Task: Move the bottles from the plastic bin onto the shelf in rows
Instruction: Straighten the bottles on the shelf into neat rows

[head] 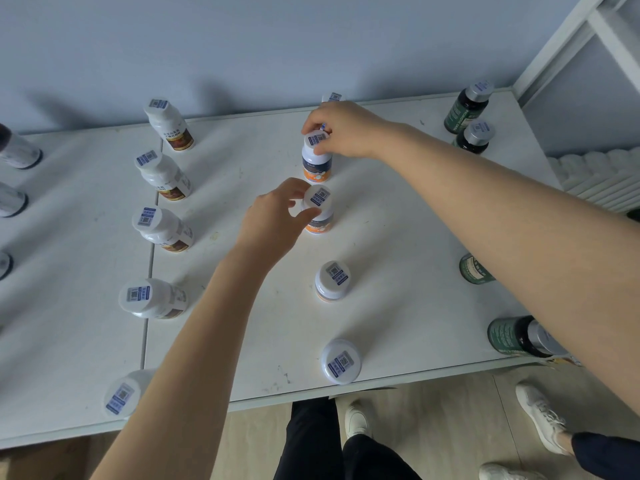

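Note:
On the white shelf (398,271) a middle row of white bottles with orange labels runs front to back. My right hand (343,131) grips the cap of the far orange-label bottle (317,164). My left hand (277,213) pinches the cap of the orange-label bottle just in front of it (320,216). Two more bottles of this row stand nearer, one (332,280) and one at the front edge (341,361). Another cap (333,97) peeks out behind my right hand. The plastic bin is not in view.
A row of white bottles with brown labels (162,228) runs down the left, dark green bottles (465,110) down the right, partly hidden by my right arm. More bottles (19,150) sit at the far left. A second person's shoes (540,415) stand on the floor at right.

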